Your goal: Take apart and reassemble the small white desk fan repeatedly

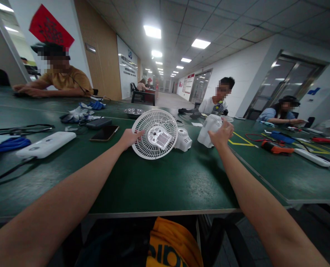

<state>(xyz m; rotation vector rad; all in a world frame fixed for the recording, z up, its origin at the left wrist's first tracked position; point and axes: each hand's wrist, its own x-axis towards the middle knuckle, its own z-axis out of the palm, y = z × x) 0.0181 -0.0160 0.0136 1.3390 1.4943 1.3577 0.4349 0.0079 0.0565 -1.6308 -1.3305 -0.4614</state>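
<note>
My left hand (pixel 131 138) grips the left rim of a round white fan grille (pixel 154 134), which is tilted up above the green table. A slotted plate sits at the grille's centre. On the right, my right hand (pixel 222 132) is closed around a white plastic housing (pixel 209 129) with slots near its top. Between the two stands another white vented piece (pixel 183 141), partly behind the grille and touched by neither hand. Some of my right fingers are hidden behind the housing.
A phone (pixel 104 133), a dark case (pixel 98 122), gloves (pixel 78 114) and a white power bank (pixel 46 144) lie to the left. A metal bowl (pixel 134 112) stands behind the grille. An orange multimeter (pixel 277 147) is at the right. Other people sit around the table.
</note>
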